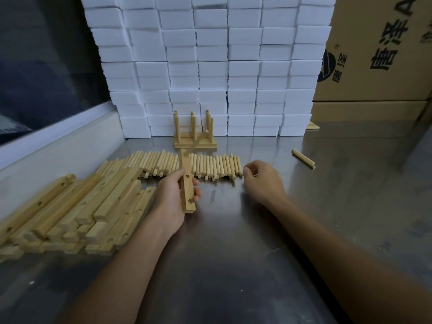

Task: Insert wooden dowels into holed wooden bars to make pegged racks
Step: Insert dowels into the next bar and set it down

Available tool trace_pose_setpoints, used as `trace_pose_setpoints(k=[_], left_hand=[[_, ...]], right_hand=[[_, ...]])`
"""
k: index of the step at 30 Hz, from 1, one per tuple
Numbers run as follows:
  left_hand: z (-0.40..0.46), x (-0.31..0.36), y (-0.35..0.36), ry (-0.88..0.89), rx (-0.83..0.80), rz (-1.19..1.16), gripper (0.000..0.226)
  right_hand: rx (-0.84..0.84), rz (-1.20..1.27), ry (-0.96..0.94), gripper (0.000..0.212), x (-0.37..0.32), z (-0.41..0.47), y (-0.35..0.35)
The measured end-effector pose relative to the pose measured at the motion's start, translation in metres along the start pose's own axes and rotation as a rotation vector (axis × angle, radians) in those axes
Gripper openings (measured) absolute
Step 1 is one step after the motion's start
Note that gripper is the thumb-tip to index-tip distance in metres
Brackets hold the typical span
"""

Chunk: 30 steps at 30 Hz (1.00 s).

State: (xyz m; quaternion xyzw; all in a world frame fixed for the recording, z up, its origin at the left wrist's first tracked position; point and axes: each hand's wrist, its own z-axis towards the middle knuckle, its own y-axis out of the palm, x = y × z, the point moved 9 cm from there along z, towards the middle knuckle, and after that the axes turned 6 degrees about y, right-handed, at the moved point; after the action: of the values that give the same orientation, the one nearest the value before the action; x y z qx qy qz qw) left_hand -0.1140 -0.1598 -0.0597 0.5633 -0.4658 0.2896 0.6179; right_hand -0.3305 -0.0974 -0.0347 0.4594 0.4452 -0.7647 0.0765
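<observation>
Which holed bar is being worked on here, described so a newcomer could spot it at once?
Start from the wall of white foam blocks at the back of the steel table, then come forward past the row of loose dowels. The holed bar is the one gripped in the left hand. Unlike the bars in the stacked pile at left, it is lifted and already carries one dowel at its far end.
</observation>
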Motion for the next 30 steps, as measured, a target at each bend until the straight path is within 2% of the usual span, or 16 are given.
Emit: trace_pose_setpoints(k=[4,6,10,12,20,23,24,27,30], left_hand=[[-0.003,0.000,0.002,-0.053,-0.034,-0.173,0.024],[-0.003,0.000,0.003,-0.054,-0.050,-0.174,0.023],[-0.001,0.000,0.004,-0.047,-0.054,-0.175,0.022],[0.000,0.000,0.003,-0.038,-0.049,-0.174,0.023],[0.003,-0.003,0.002,-0.042,-0.044,-0.162,0.025],[0.005,-0.004,0.001,-0.042,-0.045,-0.153,0.027],[0.005,-0.004,0.001,-0.038,-0.045,-0.148,0.028],[0.007,-0.004,0.000,-0.014,-0.041,-0.122,0.030],[0.006,-0.002,0.000,0.014,-0.042,-0.062,0.031]], right_hand=[[0.029,-0.006,0.095,0.017,0.000,0.025,0.003],[0.024,-0.058,0.140,0.019,0.000,0.035,0.007],[-0.024,-0.185,0.213,0.004,-0.004,0.047,0.014],[-0.063,-0.186,0.241,0.012,-0.008,0.051,0.017],[-0.130,-0.368,0.203,0.011,-0.012,0.045,0.019],[-0.067,-0.296,0.202,0.004,-0.013,0.037,0.013],[-0.019,-0.239,0.184,0.008,-0.016,0.032,0.009],[0.096,-0.060,0.050,0.019,-0.023,0.008,-0.002],[0.132,0.036,-0.117,0.024,-0.027,-0.021,-0.008]])
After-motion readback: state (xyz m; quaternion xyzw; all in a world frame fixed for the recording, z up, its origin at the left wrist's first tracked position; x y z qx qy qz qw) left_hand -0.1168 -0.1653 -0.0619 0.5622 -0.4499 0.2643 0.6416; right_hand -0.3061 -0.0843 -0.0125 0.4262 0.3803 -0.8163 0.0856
